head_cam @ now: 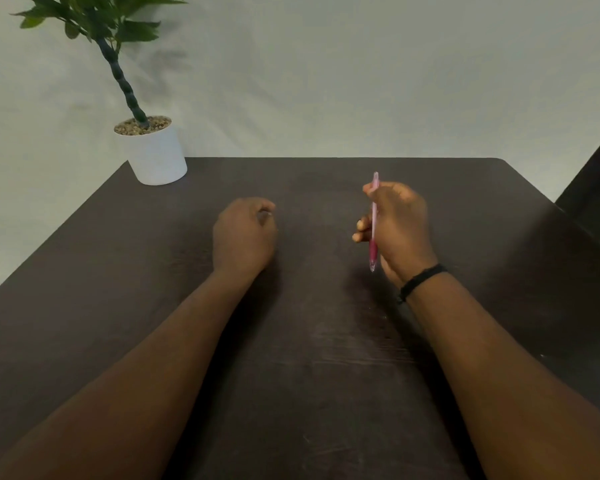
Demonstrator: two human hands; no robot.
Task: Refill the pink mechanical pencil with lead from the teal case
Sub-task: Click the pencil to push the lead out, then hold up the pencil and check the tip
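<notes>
Right hand (400,230): pink pencil (374,221) upright, tip-down.

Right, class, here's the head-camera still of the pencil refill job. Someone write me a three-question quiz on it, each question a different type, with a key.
1. True or false: the pink mechanical pencil lies flat on the table.
2. Multiple choice: which hand holds the pencil? A) the left hand B) the right hand C) neither
3. Fill in the blank: a white pot holding a plant stands at the table's far ______ corner.

Key
1. False: it is held roughly upright in the right hand's fingers, clear of the table.
2. B. The left hand is loosely curled; what it holds, if anything, cannot be told.
3. Left.
</notes>
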